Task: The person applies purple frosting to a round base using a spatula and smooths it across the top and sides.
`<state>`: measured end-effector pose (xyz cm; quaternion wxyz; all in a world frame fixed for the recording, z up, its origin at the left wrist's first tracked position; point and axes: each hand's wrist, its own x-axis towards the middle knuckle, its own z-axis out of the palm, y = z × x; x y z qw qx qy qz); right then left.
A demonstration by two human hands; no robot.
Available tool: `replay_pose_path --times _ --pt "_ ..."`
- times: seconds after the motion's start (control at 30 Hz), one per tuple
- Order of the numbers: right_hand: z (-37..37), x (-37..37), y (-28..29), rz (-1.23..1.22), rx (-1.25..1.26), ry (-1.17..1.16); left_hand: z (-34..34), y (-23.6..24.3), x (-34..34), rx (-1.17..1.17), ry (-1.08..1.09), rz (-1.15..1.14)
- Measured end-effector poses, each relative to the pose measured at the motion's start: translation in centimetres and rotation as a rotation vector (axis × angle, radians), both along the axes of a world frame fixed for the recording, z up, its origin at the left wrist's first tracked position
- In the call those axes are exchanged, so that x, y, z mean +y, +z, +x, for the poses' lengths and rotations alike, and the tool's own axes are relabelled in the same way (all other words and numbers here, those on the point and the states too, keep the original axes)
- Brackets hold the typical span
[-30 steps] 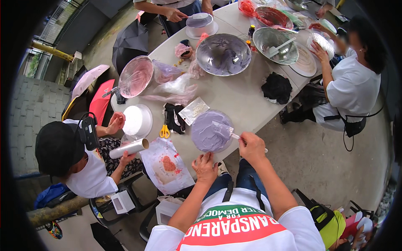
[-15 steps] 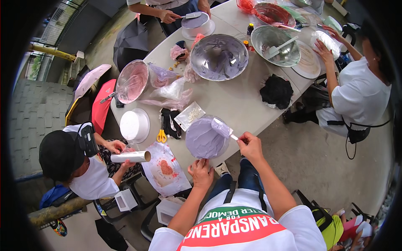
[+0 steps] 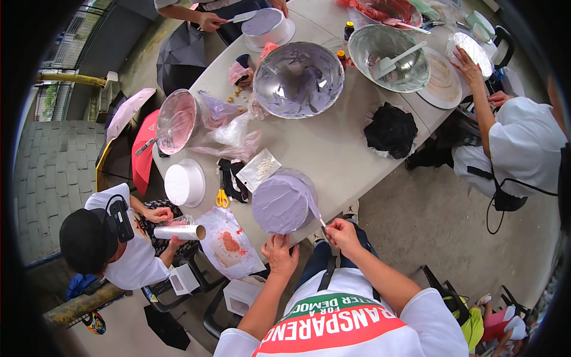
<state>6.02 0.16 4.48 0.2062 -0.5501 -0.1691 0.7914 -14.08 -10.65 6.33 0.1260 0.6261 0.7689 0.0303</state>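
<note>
A round cake covered in purple frosting (image 3: 279,205) stands near the table's front edge, its top streaked with smoothing marks. My right hand (image 3: 345,234) is closed around the handle of a spatula (image 3: 313,208). The blade is turned on edge and lies along the right side of the cake. At the cake's near side, my left hand (image 3: 281,256) has its thumb apart and its fingertips at the table edge by the cake's base; it holds nothing. A packet of white pearl sprinkles (image 3: 259,169) lies just behind the cake.
Left of the cake are yellow-handled scissors (image 3: 222,199), a white-frosted cake (image 3: 185,182) and a stained paper sheet (image 3: 231,244). Behind stand a large purple-smeared bowl (image 3: 297,80) and a steel bowl (image 3: 389,58). Black cloth (image 3: 390,131) lies right. Other people work around the table.
The spatula has moved from flat on the cake's top to upright against its right side. My right hand has dropped lower. The left fingers have come off the cake's near side toward the table edge.
</note>
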Motion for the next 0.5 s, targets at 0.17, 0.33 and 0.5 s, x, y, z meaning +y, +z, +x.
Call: replay_pose_path --times 0.17,0.33,0.5 --pt "3.8 1.9 1.9 0.083 -0.219 0.169 0.4 -0.1 -0.1 0.006 0.037 -0.016" --pt "3.3 8.0 2.3 0.27 -0.157 0.174 0.5 -0.5 -0.3 0.006 0.066 -0.043" --pt "0.4 11.9 0.7 0.446 -0.193 0.423 1.0 -0.2 0.6 0.013 0.092 -0.052"
